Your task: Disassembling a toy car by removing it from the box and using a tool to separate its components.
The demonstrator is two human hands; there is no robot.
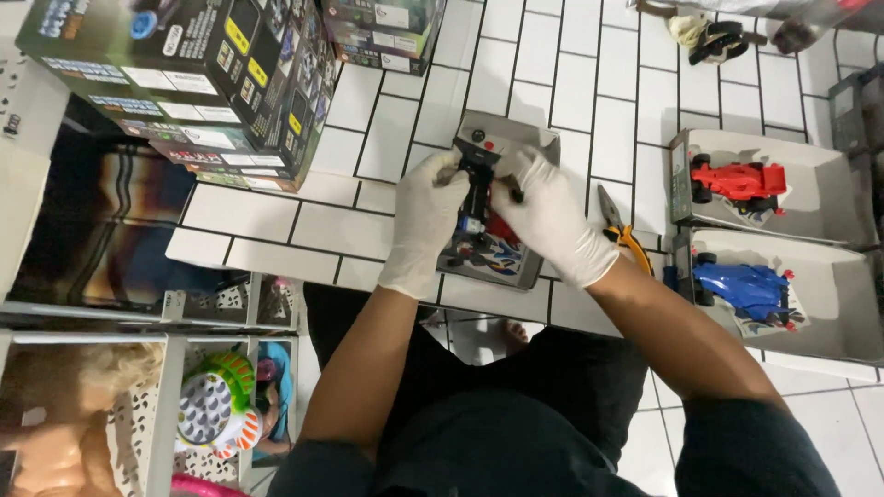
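Both white-gloved hands, left hand (425, 216) and right hand (551, 216), are closed around a small black toy-car chassis (476, 189) over the open grey cardboard tray (529, 138); the grip looks firm. Orange-handled pliers (624, 232) lie just right; bare white tile (276, 225) lies left.

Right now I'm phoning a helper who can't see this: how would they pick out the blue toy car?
Start on the white tiled floor and look to the person's right, where two grey trays lie side by side. The blue toy car lies in the nearer tray; the red toy car is in the farther one.
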